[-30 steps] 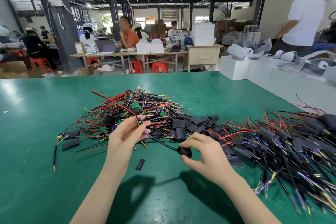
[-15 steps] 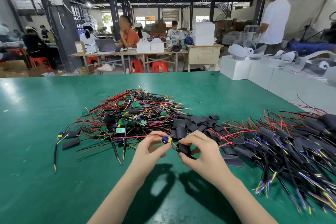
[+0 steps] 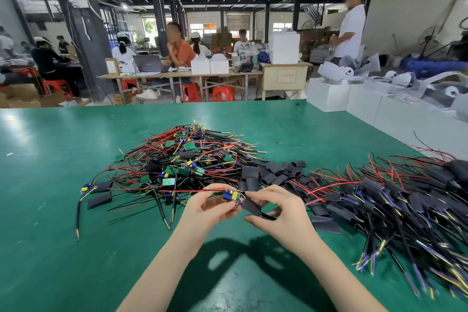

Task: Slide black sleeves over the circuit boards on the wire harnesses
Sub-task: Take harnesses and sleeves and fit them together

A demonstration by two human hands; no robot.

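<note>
I see the green bench running wide to the left and toward me, bare green surface on both those sides of the hands. Its far edge lies well beyond the piles; its right edge runs along a row of white boxes. Straight ahead sits the heap of unsleeved wire harnesses, red, black and yellow leads with green boards showing. Just right of it lies a cluster of loose black sleeves, and further right a big pile of sleeved harnesses crowds the bench almost to its right edge.

My left hand is curled, thumb and fingers pinching a small circuit board with blue and yellow parts, its red lead trailing off to the left. My right hand is also curled, pinching a black sleeve between thumb and forefinger. The sleeve's mouth sits right against the board's end; I cannot tell whether the board is inside it. Both hands are raised above the bench, near the heap's front edge.
</note>
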